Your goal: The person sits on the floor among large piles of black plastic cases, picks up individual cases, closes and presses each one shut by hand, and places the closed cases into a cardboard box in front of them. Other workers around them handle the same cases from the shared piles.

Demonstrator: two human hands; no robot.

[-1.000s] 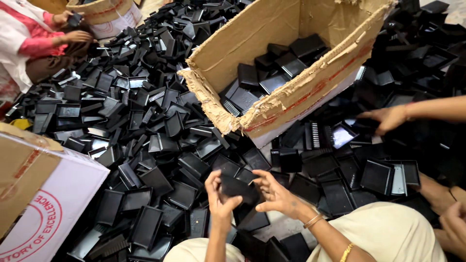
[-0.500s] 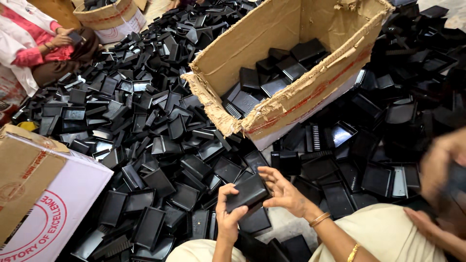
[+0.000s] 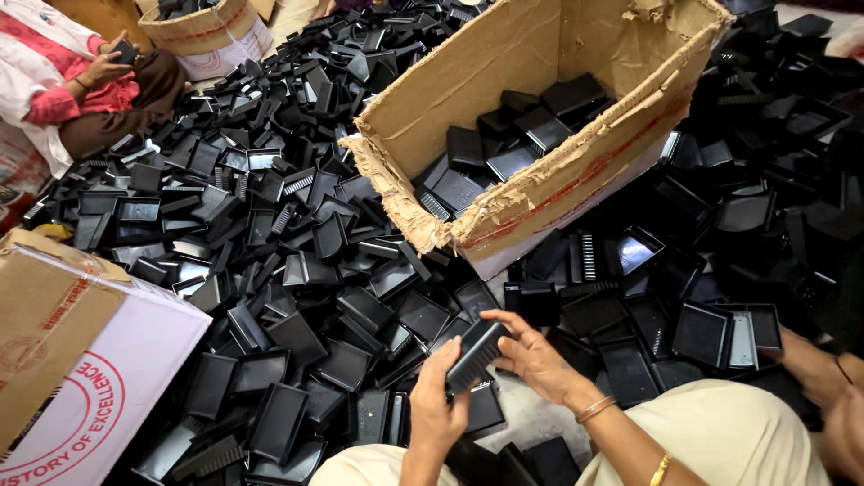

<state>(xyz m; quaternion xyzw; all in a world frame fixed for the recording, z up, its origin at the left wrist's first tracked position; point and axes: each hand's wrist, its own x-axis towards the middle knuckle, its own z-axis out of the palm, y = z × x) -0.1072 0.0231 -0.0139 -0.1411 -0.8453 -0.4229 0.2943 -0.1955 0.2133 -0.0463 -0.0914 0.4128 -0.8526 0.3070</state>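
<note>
Head view, looking down: low in the centre of the frame both hands meet on one black plastic part [image 3: 474,354], a flat ribbed rectangular piece held just above the heap. Its long axis runs on a diagonal, from lower left up to upper right. The left hand [image 3: 438,405] is closed on its lower left end, fingers curled round the edge; the right hand [image 3: 533,353] pinches the upper right end, thumb and fingers spread along that side. So the part lies between the two hands, touching both, neither nearer than the other. Directly above it in the frame sits a torn cardboard box [image 3: 504,211], tilted open toward the camera and partly filled with similar black parts. A white printed carton [image 3: 108,360] stands at lower left.
</note>
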